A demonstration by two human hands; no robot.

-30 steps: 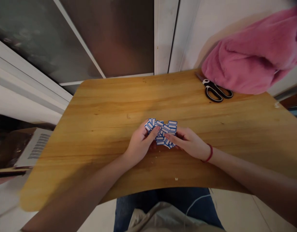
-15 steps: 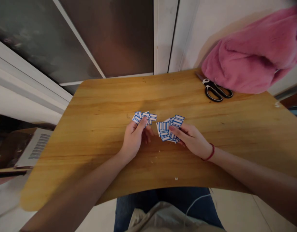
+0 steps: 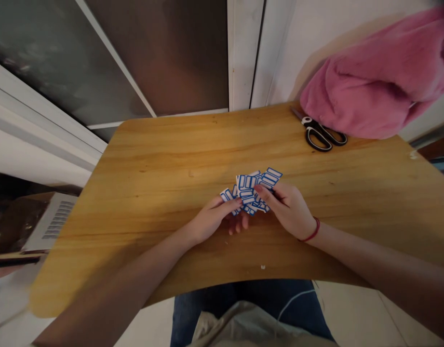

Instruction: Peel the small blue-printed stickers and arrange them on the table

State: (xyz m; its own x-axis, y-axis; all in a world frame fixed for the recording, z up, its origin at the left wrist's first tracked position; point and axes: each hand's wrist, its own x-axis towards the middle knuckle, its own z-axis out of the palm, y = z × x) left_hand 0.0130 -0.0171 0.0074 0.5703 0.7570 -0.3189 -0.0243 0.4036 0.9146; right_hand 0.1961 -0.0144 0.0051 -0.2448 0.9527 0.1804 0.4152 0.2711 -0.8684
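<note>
Small white paper labels with blue borders (image 3: 248, 193) lie in a loose, overlapping bunch between my two hands, above the middle of the table. My left hand (image 3: 216, 215) pinches the lower left part of the bunch under its thumb, with the other fingers curled below. My right hand (image 3: 289, 205), with a red cord at the wrist, is closed on the upper right part, its thumb pressed on top. The two parts touch and overlap, so I cannot tell where one ends. Most fingers of the right hand are hidden behind the labels.
A wooden table (image 3: 164, 159) spreads under my hands. Black-handled scissors (image 3: 321, 135) lie at its back right, beside a pink plush cloth (image 3: 373, 82). Tiny white scraps (image 3: 262, 267) are near the front edge. A cardboard box (image 3: 50, 219) stands left of the table.
My left hand has moved right and slightly toward me, bringing its labels against those in my right hand. The two bunches were apart before; the right hand has barely moved.
</note>
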